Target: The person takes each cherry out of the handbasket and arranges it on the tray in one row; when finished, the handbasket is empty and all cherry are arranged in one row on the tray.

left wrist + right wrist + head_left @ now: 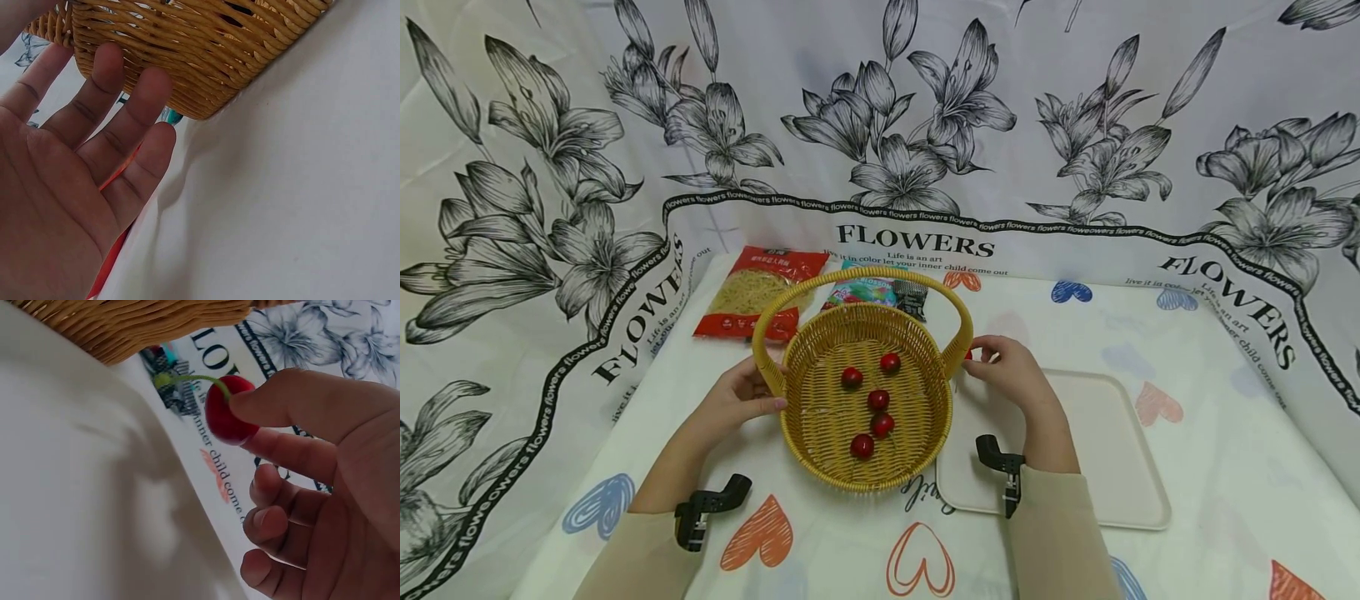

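A yellow woven basket (790, 442) with a tall arched handle stands on the table, with several red cherries (878, 401) on its bottom. At the basket's left side, my left hand (737, 396) pinches the rim by the handle's base between thumb and index finger. Its other fingers (153, 94) spread loosely along the weave in the left wrist view. Just right of the basket, my right hand (1011, 371) pinches a red cherry (228, 412) between thumb and index finger. A green stem curves from that cherry in the right wrist view.
A beige tray (1105, 450) lies beneath the right forearm. Behind the basket are a red-edged bag of yellowish food (756, 287), a colourful packet (865, 292) and a dark packet (912, 298). A flower-printed cloth (895, 150) hangs at the back.
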The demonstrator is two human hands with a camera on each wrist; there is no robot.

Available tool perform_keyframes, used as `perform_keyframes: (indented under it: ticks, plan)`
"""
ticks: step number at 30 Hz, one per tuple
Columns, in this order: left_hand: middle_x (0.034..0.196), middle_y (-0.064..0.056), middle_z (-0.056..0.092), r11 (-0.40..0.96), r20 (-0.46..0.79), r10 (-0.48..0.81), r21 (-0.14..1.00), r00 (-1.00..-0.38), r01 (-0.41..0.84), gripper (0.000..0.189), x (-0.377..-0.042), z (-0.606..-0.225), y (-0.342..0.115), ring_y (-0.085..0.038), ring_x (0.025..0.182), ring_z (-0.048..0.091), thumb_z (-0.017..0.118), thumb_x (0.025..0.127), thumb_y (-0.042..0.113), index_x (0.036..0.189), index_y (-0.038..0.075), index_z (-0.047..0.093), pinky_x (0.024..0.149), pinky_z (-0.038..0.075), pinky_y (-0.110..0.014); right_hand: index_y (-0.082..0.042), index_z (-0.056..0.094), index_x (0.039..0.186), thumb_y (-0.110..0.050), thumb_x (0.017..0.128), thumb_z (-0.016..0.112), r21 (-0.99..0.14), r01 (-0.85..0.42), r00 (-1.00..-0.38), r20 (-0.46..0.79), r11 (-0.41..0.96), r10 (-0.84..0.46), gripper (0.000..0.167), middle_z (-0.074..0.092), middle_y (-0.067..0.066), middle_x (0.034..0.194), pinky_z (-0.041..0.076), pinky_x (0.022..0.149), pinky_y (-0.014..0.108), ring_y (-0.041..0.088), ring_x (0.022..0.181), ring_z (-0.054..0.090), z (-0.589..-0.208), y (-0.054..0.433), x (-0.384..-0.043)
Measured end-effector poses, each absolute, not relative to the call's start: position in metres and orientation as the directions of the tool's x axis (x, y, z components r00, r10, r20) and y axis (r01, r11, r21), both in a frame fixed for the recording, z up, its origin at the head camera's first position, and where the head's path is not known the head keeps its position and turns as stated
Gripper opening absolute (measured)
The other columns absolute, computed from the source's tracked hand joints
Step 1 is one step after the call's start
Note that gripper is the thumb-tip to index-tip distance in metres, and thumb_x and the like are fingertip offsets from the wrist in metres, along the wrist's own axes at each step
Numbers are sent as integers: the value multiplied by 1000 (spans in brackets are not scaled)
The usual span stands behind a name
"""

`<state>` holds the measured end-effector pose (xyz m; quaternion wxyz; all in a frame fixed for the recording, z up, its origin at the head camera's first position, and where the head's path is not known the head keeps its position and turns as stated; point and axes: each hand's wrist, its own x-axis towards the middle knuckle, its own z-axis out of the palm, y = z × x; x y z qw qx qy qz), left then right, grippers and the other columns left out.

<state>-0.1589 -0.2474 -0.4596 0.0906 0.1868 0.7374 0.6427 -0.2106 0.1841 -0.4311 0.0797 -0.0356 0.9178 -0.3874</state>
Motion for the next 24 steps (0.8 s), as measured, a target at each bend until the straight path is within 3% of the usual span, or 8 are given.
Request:
perform_keyframes:
  ticks: [10,17,24]
  plan:
    - [108,-27,58,100,106,391,983,-914,157,47,-158,-459,-247,-19,92,65,70,84,-1,125,-7,47,77,56,-30,-20,65,115,-35,82,72,-655,25,-977,-176,755,-120,37,56,5,90,40,67,32,22,83,49,-438,175,-212]
    - [108,-26,58,103,102,390,983,-915,154,48,-159,-458,-247,-19,92,64,70,84,0,125,-7,47,78,56,-30,-19,67,107,-31,82,73,-619,-16,-978,-154,785,-141,28,55,5,79,38,64,33,21,75,49,-442,169,-212]
    - [106,-24,58,100,100,393,983,-914,151,47,-157,-456,-246,-18,92,64,70,84,1,125,-5,48,78,56,-30,-19,65,104,-29,83,73,-599,-43,-978,-139,800,-156,25,56,5,78,39,64,33,21,73,49,-440,165,-210]
